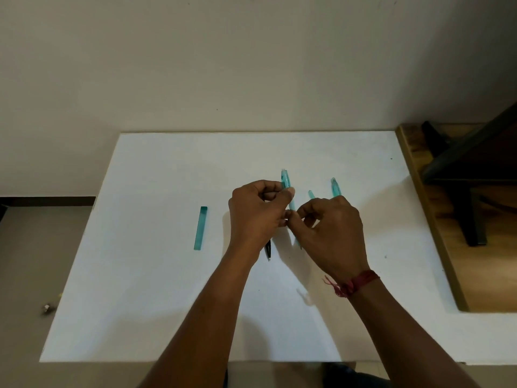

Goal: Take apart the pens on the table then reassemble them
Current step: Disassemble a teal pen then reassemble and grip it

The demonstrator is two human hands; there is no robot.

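Fingers (270,187) of your left hand (256,214) clench the pen (286,182) by its upper barrel over the worktop (140,275), steadying it, while your right hand (331,233) pinches its lower section, probably to twist it loose or tight. Second pen (335,187), stub (311,194) and dark pen (268,250) lie close by, partly behind your hands, and a teal piece (201,228) sits well left, keeping parts apart.

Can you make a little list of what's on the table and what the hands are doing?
table: white, against a wall
left hand: grips the teal pen near its top
right hand: pinches the same pen lower down
teal piece: lies flat, left of the hands
other pen: teal, behind the right hand, partly hidden
dark piece: pokes out under the left hand
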